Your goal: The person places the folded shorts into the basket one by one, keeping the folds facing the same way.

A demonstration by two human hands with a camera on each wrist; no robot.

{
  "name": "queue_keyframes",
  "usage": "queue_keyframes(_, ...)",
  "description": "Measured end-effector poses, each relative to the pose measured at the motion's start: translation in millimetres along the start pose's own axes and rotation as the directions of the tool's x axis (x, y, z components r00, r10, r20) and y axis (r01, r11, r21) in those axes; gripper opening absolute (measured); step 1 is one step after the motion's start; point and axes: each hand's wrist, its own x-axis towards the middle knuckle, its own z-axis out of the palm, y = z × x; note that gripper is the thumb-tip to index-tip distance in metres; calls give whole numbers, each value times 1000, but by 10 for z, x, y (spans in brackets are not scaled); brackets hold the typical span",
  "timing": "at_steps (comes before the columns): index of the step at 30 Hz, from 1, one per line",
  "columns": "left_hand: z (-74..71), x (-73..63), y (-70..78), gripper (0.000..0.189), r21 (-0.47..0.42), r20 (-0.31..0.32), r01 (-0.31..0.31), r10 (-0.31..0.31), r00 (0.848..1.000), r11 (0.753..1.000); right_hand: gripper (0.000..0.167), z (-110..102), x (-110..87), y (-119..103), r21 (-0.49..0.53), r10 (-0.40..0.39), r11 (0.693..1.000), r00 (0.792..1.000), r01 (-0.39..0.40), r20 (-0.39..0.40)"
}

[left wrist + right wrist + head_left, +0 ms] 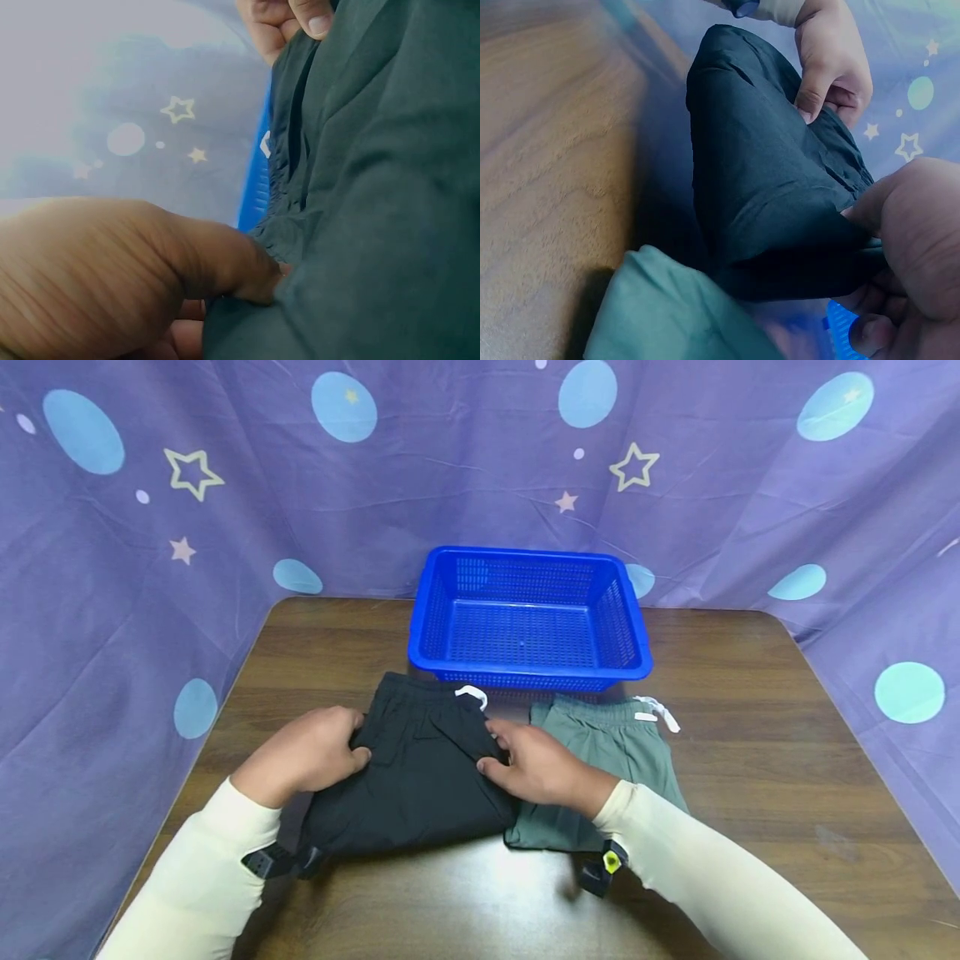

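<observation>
Both hands hold a pair of folded black shorts point(420, 777) with an elastic waistband and a white drawstring point(472, 695). My left hand point(318, 752) pinches the left edge between thumb and fingers. On the opposite edge, my right hand point(536, 764) grips the fabric with thumb and fingers. The right wrist view shows the shorts point(765, 165) lifted over the table, their folded lower end hanging. Folded green shorts point(615, 743) with a white drawstring lie on the table to the right, partly covered by the right hand and forearm.
A blue plastic basket point(643, 652) with perforated sides stands at the back of the wooden table point(765, 760), just beyond the shorts. A purple curtain point(465, 477) with stars and ovals hangs behind the table and along its sides.
</observation>
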Motion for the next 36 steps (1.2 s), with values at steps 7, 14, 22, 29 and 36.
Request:
queue_keyframes(7,-143,-89,66,12,-49,12,-22,22,1000,999,45,-146,-79,-118,3,2,1000,1000,-2,-22)
queue_keyframes(14,-256,-120,116,18,-45,-37,-63,62,997,997,53,-297,-107,-183,-36,5,999,998,-8,-60)
queue_keyframes(22,-393,-101,198,24,-50,-64,-83,80,995,995,46,-448,-93,-185,-29,-39,999,992,36,-117)
queue_keyframes(29,-485,1,275,16,-72,-98,-101,94,991,992,46,-551,-73,-168,-22,-42,999,982,39,-185)
queue_keyframes(36,-509,148,360,10,-86,-151,-101,87,985,991,51,-671,-66,-135,-19,15,1000,972,-20,-234)
